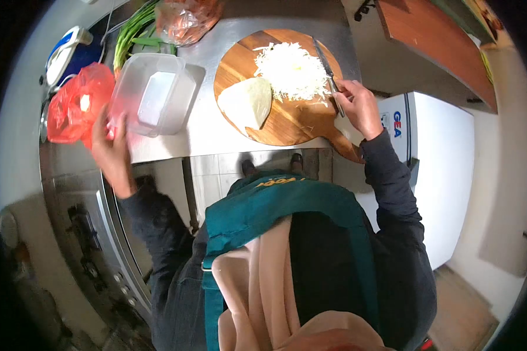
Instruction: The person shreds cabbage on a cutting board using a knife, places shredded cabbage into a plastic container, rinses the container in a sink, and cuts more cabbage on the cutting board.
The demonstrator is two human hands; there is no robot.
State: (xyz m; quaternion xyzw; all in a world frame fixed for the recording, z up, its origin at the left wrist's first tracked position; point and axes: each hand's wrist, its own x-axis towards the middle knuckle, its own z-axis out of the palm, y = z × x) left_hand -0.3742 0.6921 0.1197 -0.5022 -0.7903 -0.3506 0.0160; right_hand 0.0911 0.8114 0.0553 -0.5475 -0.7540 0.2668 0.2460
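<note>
A round wooden cutting board with a handle lies on the metal counter. On it are a heap of shredded cabbage and a cut piece of cabbage. Along the board's right side rests a knife, its handle end under my right hand, whose fingers are closed on it. My left hand is at the counter's left, fingers apart, between a red plastic bag and a clear plastic container. Whether its fingertips grip the bag or only touch it is hard to see.
Green onions and a clear bag with orange contents lie at the back left. A blue and white appliance stands behind the red bag. On the right is a white fridge-like unit; at lower left, a stove.
</note>
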